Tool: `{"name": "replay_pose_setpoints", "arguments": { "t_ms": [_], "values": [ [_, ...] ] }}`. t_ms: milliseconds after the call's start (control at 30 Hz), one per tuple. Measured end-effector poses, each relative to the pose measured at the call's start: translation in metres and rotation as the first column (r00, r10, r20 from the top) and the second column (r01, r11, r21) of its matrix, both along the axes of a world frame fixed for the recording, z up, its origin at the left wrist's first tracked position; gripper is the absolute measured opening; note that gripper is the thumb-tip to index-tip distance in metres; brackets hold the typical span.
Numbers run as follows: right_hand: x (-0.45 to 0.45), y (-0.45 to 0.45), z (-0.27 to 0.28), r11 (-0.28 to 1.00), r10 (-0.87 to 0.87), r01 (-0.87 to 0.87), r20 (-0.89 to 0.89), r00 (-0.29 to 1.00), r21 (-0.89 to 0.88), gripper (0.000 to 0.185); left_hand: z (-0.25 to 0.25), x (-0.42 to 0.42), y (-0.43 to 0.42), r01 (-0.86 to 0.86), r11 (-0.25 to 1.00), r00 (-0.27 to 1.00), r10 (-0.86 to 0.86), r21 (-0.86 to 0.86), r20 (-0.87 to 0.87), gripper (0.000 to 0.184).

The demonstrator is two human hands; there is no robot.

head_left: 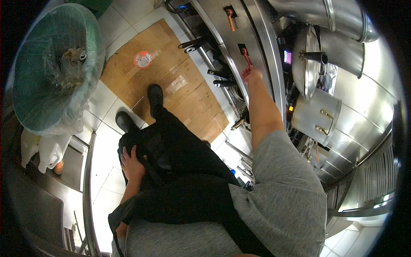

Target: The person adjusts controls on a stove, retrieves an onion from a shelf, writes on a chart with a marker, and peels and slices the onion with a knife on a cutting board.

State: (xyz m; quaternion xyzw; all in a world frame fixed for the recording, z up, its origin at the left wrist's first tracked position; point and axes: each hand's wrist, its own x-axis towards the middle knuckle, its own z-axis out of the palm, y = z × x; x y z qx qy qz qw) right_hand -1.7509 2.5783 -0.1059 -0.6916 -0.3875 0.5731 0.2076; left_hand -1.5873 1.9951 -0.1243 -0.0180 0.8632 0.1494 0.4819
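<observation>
My right hand (251, 73) reaches out to the steel front panel (237, 34) of the stove, its fingers closed at the lower end of a red lever (245, 55). A similar orange-red lever (230, 20) sticks out of another slot farther along the panel. My left hand (132, 164) rests on my bent knee in black trousers, fingers spread and holding nothing. On the stove, to the right of my right arm, stand a large steel pot (317, 116) and a lidded pan with a dark handle (317, 57). A small flame glow shows beside the pot.
At left stands a green bin (25, 77) lined with clear plastic, some waste inside. Flattened cardboard (188, 81) covers part of the white tiled floor. Pans with black handles (223, 83) sit under the stove front. White jugs (53, 152) stand below the bin.
</observation>
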Motion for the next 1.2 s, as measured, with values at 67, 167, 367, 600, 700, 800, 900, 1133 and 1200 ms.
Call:
{"name": "replay_pose_setpoints", "arguments": {
  "t_ms": [67, 167, 367, 600, 700, 800, 900, 1133, 1200],
  "values": [
    [0.0, -0.001, 0.0, 1.0, 0.011, -0.011, 0.009, 1.0, 0.008, 0.013, -0.001, 0.001, 0.0, 0.002, 1.0, 1.0, -0.002, 0.001, -0.004, 0.062],
    [0.0, -0.004, 0.001, 1.0, 0.002, -0.003, 0.018, 1.0, 0.012, 0.012, -0.001, 0.001, 0.0, 0.002, 1.0, 1.0, -0.002, 0.001, -0.007, 0.062],
    [-0.001, -0.007, 0.003, 1.0, -0.022, 0.022, 0.024, 0.999, 0.022, 0.011, -0.002, 0.001, -0.001, 0.0, 1.0, 1.0, 0.0, 0.013, -0.014, 0.062],
    [-0.004, -0.012, 0.006, 1.0, 0.001, -0.002, 0.032, 0.999, 0.018, 0.015, 0.001, -0.003, -0.002, -0.009, 1.0, 1.0, 0.009, 0.024, -0.013, 0.062],
    [-0.002, -0.007, 0.003, 1.0, 0.01, -0.011, 0.041, 0.999, 0.019, 0.016, -0.001, -0.001, -0.003, -0.005, 1.0, 1.0, 0.005, 0.024, -0.021, 0.062],
    [0.0, -0.005, 0.001, 1.0, 0.019, -0.02, 0.025, 1.0, 0.016, 0.017, -0.003, -0.001, -0.004, -0.003, 1.0, 1.0, 0.003, 0.025, -0.017, 0.062],
    [0.0, -0.001, -0.003, 1.0, 0.005, -0.006, 0.038, 0.999, 0.015, 0.018, -0.002, -0.002, -0.004, -0.001, 1.0, 1.0, 0.001, 0.022, -0.014, 0.062],
    [0.002, 0.002, -0.005, 1.0, -0.004, 0.004, -0.003, 1.0, 0.005, 0.018, -0.001, -0.003, -0.004, -0.009, 0.999, 1.0, 0.01, 0.035, -0.02, 0.062],
    [0.002, 0.0, -0.004, 1.0, 0.013, -0.013, 0.005, 1.0, 0.009, 0.019, 0.001, -0.004, -0.004, -0.012, 0.999, 1.0, 0.013, 0.037, -0.017, 0.062]
  ]
}}
